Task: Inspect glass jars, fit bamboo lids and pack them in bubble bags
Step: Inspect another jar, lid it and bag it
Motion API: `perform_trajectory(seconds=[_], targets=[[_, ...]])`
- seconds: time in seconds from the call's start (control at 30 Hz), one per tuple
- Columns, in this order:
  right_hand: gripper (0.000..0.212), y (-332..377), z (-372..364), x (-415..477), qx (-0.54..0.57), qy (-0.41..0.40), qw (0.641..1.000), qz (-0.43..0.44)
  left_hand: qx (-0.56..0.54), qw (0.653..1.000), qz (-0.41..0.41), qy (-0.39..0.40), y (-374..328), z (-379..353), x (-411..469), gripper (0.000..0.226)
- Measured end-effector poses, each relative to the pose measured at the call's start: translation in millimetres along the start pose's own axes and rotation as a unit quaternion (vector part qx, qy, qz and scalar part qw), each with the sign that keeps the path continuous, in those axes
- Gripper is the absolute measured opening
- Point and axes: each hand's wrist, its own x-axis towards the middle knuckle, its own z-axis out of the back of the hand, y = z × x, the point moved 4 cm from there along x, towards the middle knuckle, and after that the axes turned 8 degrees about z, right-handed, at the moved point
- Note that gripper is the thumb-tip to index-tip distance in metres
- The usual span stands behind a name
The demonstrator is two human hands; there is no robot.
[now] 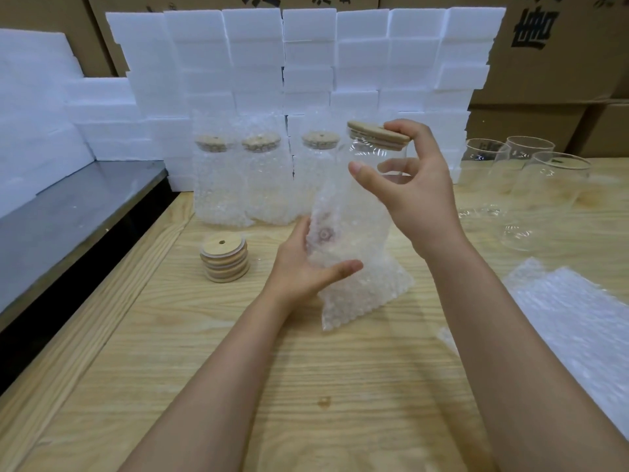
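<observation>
jar (371, 165) sits half inside the bubble bag (357, 284), its long axis tilted, lid (374, 132) toward 1 o'clock, base toward 7. right hand (418, 192) curls round its top; left hand (306, 264), lower at 7 o'clock, grips the bag.

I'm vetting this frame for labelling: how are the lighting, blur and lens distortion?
Head view: soft, even light, faint shadows; wide-angle lens bows the foam blocks and table edges; bare glass jars show small glints; left hand and right hand look sharp.
</observation>
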Motion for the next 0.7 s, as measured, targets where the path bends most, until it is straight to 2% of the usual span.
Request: perform_trajectory(seconds=[0.1,0.23,0.37,0.5,0.57,0.67,0.7], targets=[[0.052,1.4,-2.1,0.4,0.002,0.012,1.000,-0.002,-0.021,1.000,0.005,-0.015,-3.6,-1.1,0.7,0.067],[0.050,-0.9,-5.4,-0.5,-0.010,0.044,0.999,0.000,-0.046,0.999,-0.008,-0.018,-11.6,-4.0,3.5,0.083],[0.050,-2.7,-13.4,-2.9,-0.039,0.094,0.995,0.013,-0.070,0.997,-0.014,-0.031,-19.8,-3.6,5.2,0.064],[0.046,-8.1,-21.8,-7.9,-0.025,0.128,0.991,-0.005,-0.130,0.990,-0.019,-0.049,-28.8,-1.7,6.5,0.056],[0.047,-8.0,-23.7,-9.2,-0.025,0.118,0.993,0.000,-0.138,0.990,-0.012,-0.036,-30.1,-1.5,7.3,0.067],[0.049,-6.7,-19.6,-7.6,-0.045,0.073,0.996,0.024,-0.109,0.994,0.014,0.017,-22.2,-1.7,6.7,0.103],[0.049,-6.9,-16.7,-6.3,-0.045,0.056,0.997,0.024,-0.104,0.993,0.026,0.041,-17.8,-1.6,5.1,0.109]])
